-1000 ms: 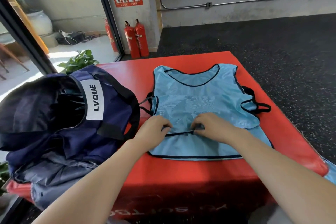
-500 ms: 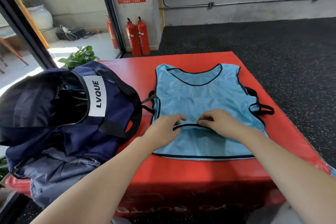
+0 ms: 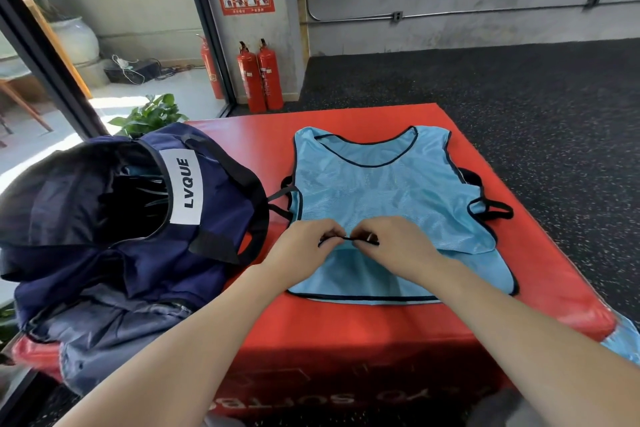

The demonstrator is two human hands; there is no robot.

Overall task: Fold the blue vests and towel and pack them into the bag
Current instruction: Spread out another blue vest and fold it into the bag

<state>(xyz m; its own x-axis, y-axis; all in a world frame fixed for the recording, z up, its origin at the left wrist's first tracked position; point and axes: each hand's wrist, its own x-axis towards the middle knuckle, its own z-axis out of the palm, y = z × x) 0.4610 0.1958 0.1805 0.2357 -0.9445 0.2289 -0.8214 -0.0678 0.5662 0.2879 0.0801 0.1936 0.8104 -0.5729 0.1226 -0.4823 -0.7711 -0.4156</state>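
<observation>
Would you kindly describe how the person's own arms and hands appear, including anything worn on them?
Both forearms are bare up to the frame edge, with no sleeves showing. The left hand and right hand wear no gloves, and no watch or bracelet shows at either wrist. A small pale glint near the right hand's fingers is too blurred to identify.

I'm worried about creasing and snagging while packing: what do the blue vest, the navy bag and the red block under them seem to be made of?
The blue vest looks like thin synthetic mesh: a fine grid, slight sheen, dark bound edges. The navy bag seems soft woven nylon or polyester, matte, slumping in folds, with black webbing straps. The red block appears to be vinyl-covered padding: smooth, faintly glossy, with rounded edges. None can be confirmed by sight alone.
</observation>
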